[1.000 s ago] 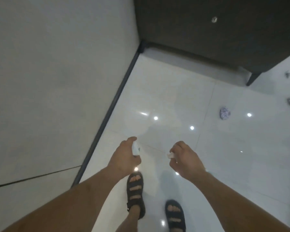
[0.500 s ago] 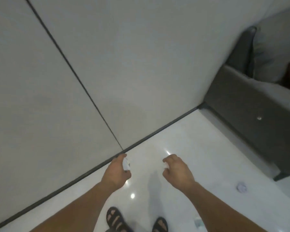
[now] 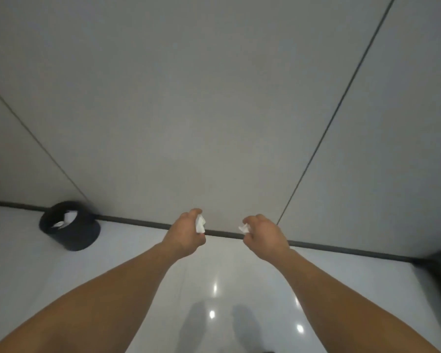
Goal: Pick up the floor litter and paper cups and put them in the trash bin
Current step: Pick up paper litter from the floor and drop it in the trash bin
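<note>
Grey panelled wall (image 3: 214, 98) fills upper view. Glossy white floor (image 3: 127, 266) below. Black trash bin (image 3: 77, 238) at floor's far edge, left side, against wall, binned paper (image 3: 64, 220) inside. Left hand (image 3: 186, 238) grips crumpled white tissue (image 3: 200, 223); right hand (image 3: 265, 238) pinches smaller white scrap (image 3: 243, 228). Both held over floor's far edge.

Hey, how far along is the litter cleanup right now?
Done: some white paper already lies in the black trash bin. In hand: the left hand grips a crumpled white piece, and the right hand pinches a smaller scrap. Left: both pieces have yet to go into the bin, which stands off to the person's left. No other litter or cups show in this view.
</note>
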Motion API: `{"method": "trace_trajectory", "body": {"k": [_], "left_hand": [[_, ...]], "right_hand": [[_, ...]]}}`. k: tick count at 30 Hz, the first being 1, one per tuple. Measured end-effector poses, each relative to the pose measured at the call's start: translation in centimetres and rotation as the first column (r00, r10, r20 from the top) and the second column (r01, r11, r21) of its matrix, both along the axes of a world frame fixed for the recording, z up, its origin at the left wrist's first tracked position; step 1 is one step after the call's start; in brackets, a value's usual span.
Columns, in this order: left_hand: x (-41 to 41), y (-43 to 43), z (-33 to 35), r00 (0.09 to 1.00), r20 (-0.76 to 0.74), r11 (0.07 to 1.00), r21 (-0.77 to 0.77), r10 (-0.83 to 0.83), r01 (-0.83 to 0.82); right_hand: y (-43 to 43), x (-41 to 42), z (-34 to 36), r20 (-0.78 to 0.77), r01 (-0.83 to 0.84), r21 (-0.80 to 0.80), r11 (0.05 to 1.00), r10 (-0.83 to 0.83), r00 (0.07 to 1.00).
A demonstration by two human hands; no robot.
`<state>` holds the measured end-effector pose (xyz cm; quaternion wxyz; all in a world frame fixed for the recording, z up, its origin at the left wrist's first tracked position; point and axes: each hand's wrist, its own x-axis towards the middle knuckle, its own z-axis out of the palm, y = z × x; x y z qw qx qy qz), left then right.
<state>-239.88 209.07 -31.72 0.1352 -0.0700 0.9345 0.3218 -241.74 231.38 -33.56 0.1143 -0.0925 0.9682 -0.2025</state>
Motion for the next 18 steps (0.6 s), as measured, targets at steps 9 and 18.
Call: {"method": "trace_trajectory", "body": {"k": [9, 18], "left_hand": [[11.2, -22.4, 3.4, 0.943, -0.060, 0.945, -0.007, 0.326, -0.327], [13.5, -33.6, 1.8, 0.874, -0.031, 0.875, 0.041, 0.484, -0.483]], "right_hand": [[-23.2, 5.0, 3.5, -0.070, -0.348, -0.005, 0.937, 0.347, 0.935], [-37.4, 4.1, 3.1, -0.040, -0.577, 0.027, 0.816, 0.578, 0.815]]}}
